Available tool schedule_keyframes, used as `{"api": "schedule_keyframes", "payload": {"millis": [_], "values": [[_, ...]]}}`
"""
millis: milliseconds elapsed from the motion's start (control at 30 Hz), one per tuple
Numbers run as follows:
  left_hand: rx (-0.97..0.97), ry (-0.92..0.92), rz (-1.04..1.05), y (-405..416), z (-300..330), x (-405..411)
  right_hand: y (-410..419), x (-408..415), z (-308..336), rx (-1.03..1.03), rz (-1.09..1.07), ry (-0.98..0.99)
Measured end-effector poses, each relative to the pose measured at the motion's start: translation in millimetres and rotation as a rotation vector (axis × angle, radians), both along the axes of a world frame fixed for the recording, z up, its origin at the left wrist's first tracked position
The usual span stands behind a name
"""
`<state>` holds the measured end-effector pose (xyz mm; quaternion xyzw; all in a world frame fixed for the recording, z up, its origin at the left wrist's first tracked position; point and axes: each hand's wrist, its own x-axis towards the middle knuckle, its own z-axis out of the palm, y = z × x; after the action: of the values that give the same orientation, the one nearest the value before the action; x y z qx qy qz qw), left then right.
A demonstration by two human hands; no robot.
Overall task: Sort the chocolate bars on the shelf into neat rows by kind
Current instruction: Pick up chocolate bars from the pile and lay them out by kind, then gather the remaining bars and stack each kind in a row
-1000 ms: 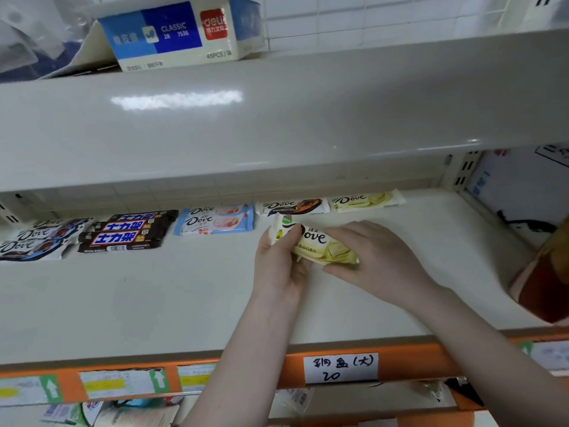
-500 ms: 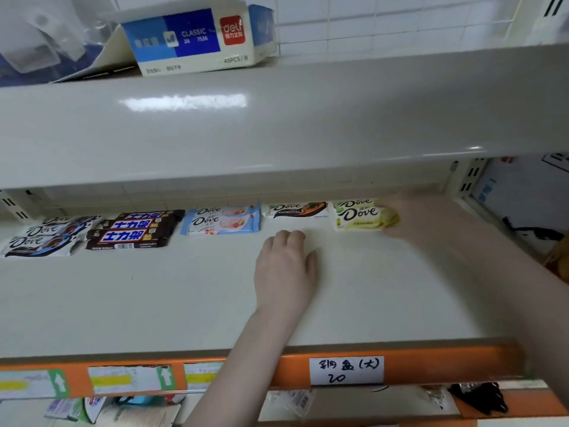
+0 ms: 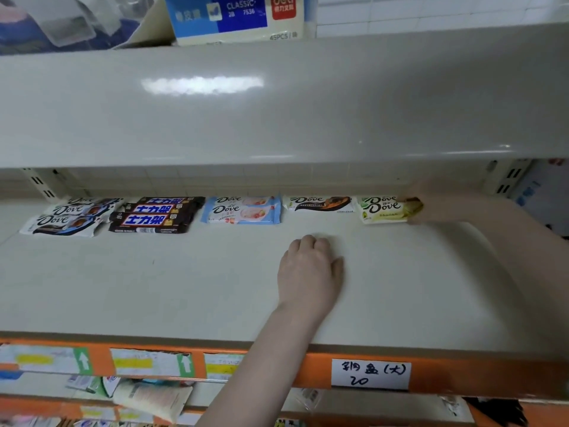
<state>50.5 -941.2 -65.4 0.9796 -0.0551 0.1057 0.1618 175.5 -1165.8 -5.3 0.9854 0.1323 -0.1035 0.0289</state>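
Risk: right hand (image 3: 431,208) gripping the green Dove bar (image 3: 383,210), far right of the shelf's (image 3: 184,288) back row, could skew the stack below; left hand (image 3: 311,266) idle, loosely curled.

Right hand (image 3: 431,204) blurred under upper shelf (image 3: 277,118), its grip on green bar (image 3: 383,209) unclear; blue box (image 3: 234,16) top cropped.

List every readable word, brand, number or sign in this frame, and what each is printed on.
"CLASSIC", "2B", "7536", "deli", "45PCS": box on the upper shelf.
"Dove": white-and-dark bars, blue bars, dark-striped bar, green bars touched by the right hand.
"士力架": dark bars.
"钢盒(大) 20", handwritten: white tag.
Orange-rail price labels: too blurred.
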Motion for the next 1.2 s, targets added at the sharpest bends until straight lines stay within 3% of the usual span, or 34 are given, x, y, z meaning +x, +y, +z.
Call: {"api": "schedule_keyframes", "payload": {"millis": [267, 400, 667, 900, 1200], "values": [[-0.01, 0.013, 0.019, -2, 4, -2, 3, -18, -1, 0.1, -0.031, -0.054], [0.026, -0.009, 0.102, 4, 7, -8, 17, -51, -8, 0.12, -0.128, -0.299], [0.034, -0.081, 0.384, 61, 18, -50, 117, -149, -42, 0.334, 0.054, -0.447], [0.019, -0.061, 0.541, 181, 11, -104, 240, -185, -41, 0.362, 0.081, -0.448], [0.027, -0.119, 0.654, 406, 23, -188, 471, -240, -40, 0.465, 0.208, -0.412]]}}
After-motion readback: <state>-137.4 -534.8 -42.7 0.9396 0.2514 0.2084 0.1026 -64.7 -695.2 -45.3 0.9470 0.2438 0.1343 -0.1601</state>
